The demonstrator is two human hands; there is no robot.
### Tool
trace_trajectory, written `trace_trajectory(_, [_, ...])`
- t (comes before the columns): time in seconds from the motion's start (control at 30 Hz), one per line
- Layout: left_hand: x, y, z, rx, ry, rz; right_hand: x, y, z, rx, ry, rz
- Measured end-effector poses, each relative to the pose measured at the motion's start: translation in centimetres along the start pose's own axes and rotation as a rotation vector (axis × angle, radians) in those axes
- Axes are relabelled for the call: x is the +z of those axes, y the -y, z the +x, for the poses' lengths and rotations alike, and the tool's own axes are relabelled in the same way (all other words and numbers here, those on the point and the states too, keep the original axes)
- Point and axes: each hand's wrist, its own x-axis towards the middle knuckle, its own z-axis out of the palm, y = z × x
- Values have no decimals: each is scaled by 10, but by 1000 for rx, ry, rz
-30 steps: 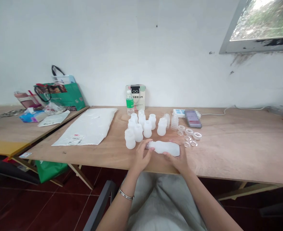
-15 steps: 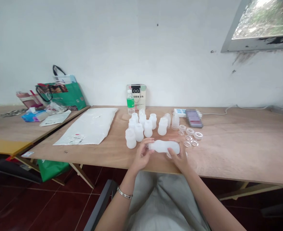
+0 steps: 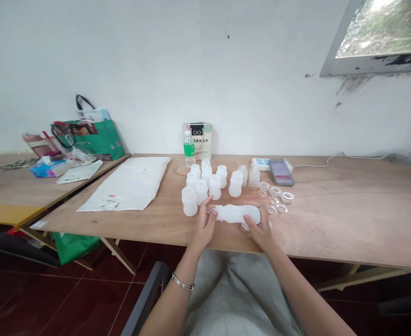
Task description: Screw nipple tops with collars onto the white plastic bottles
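I've got the R hand (image 3: 263,229) wrapped round the bottom end of a white bottle (image 3: 233,213), thumb on top; bottle's held sideways near the front edge of the table (image 3: 341,214). L hand (image 3: 204,225) is nearly closed, pinching a small clear piece (image 3: 211,211) at the bottle's mouth, too blurry for me to ID. Other white bottles (image 3: 214,187) stand upright just beyond, w/ clear caps (image 3: 254,177) & rings (image 3: 287,198) off to the R. Flat white mailer (image 3: 128,182) far L.

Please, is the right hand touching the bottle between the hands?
Touching. In the head view, the right hand has its thumb on the bottle.
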Motion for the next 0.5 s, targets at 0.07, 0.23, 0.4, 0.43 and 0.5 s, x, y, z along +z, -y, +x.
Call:
trace_trajectory(0.07, [-1,-3,0,-16,36,8,-1,0,0,7,-2,5])
trace_trajectory(0.23, [-5,-13,0,36,152,-24,-3,-2,2,17,-23,25])
trace_trajectory(0.4, [-5,-10,1,32,85,-68,-2,-3,2,30,-30,37])
trace_trajectory(0.43, [-4,-8,1,19,61,-71,-2,-3,2,34,-29,39])
trace_trajectory(0.5, [-2,-5,1,-25,41,-71,-2,-3,2,42,-23,42])
